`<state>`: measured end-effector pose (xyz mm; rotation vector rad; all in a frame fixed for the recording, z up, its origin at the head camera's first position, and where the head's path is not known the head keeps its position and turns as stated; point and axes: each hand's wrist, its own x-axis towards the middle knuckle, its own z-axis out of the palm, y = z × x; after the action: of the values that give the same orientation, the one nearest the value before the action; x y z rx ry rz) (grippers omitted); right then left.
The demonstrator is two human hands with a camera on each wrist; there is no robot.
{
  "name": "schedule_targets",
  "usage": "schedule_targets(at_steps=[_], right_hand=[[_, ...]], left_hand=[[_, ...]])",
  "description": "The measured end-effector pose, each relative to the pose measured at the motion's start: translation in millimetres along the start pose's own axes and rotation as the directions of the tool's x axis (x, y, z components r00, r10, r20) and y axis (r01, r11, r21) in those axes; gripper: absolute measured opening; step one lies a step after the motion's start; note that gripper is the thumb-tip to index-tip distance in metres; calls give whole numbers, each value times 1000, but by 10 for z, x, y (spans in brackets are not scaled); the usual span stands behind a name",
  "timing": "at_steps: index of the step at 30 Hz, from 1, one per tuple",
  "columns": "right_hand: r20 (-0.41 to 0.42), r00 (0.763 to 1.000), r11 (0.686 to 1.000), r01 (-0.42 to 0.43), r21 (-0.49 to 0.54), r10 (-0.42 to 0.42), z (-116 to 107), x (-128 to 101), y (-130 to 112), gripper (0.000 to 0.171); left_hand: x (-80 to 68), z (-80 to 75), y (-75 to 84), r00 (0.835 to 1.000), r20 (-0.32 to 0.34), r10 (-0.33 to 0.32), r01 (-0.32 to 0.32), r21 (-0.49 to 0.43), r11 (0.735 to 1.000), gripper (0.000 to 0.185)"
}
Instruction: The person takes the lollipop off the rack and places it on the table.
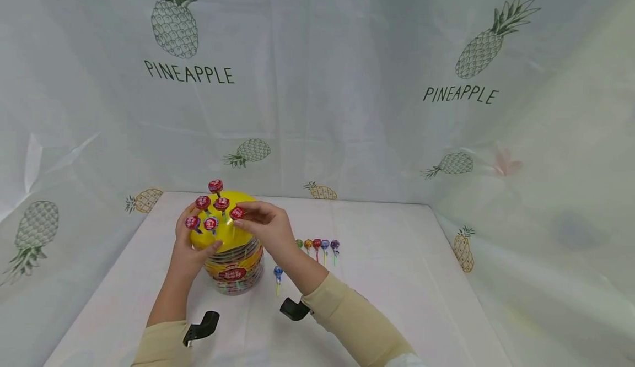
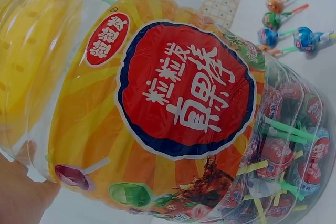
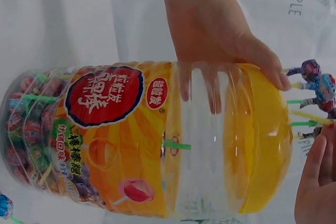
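A clear candy jar (image 1: 233,273) with an orange-yellow label and a yellow lid (image 1: 237,239) stands on the table. My left hand (image 1: 188,251) grips it at the lid, thumb at the near side and fingers around the far left. Several wrapped lollipops (image 1: 221,204) stick up from the lid by their sticks. With thumb and fingers my right hand (image 1: 273,228) pinches another lollipop (image 1: 237,213) close over the lid's right side. In the right wrist view its yellow stick (image 3: 314,118) slants toward the lid top. Many more lollipops (image 2: 275,156) fill the jar's bottom.
To the right of the jar lies a row of lollipops (image 1: 317,244) in several colours, partly behind my right forearm. One blue lollipop (image 1: 278,273) lies nearer to me. A pale curtain (image 1: 337,91) printed with pineapples hangs behind the white table (image 1: 387,301).
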<state>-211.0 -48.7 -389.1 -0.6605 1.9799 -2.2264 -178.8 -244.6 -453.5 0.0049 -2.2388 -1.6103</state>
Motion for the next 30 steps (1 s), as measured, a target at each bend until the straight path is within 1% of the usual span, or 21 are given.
schedule_targets(at_steps=[2, 4, 10, 17, 21, 26, 30], right_hand=[[-2, 1000, 999, 8, 53, -8, -42, -3, 14, 26], [-5, 1000, 996, 14, 85, -13, -88, -9, 32, 26], [23, 999, 987, 41, 154, -45, -234, -48, 98, 26], [37, 999, 993, 33, 109, -38, -395, -108, 204, 27], [25, 1000, 995, 6, 103, -9, -486, -155, 302, 27], [-21, 996, 992, -87, 88, 89, -602, -238, 440, 26], [-42, 989, 988, -136, 78, 140, -683, -291, 573, 27]], left_hand=[[2, 3, -2, 1000, -3, -5, 5, 1, 1000, 84], [4, 6, -1, 1000, -8, -8, 8, 7, 1000, 83], [8, 2, -3, 999, -13, -43, 43, 0, 999, 86], [24, 0, -22, 998, -9, -62, 61, -24, 998, 87], [38, 7, -29, 999, -11, -49, 49, -21, 999, 87], [44, 11, -26, 999, -11, -47, 47, -5, 999, 87], [35, 8, -19, 999, -8, -53, 53, 5, 999, 87]])
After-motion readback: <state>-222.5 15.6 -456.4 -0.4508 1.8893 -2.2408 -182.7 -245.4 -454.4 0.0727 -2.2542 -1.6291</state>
